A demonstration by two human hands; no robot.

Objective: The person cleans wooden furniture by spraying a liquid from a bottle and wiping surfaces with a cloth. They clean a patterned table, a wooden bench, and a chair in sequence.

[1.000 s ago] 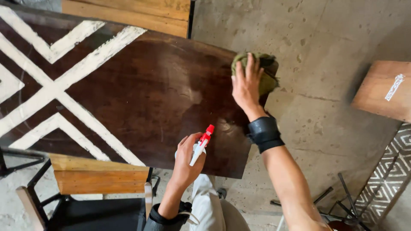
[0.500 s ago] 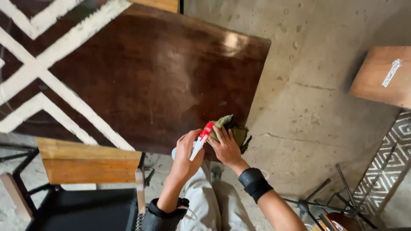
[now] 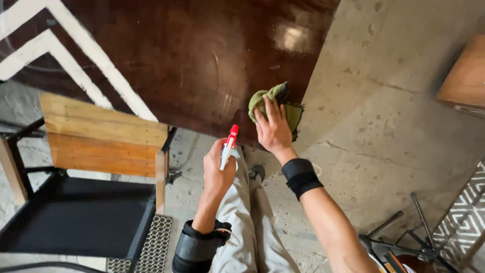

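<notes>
The right hand (image 3: 273, 130) lies flat, fingers spread, pressing a crumpled green cloth (image 3: 275, 103) onto the dark glossy bench (image 3: 202, 55) at its near right corner. Just left and nearer, the left hand (image 3: 218, 169) has its grip wrapped around a white spray bottle with a red nozzle (image 3: 228, 146), held off the bench edge. A wooden-backed chair (image 3: 101, 146) stands at near left.

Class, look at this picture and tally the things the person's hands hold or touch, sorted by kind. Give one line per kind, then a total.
Spray bottle, in the left hand: 1
Green cloth, under the right hand: 1
Brown table, under the cloth: 1
Total: 3
</notes>
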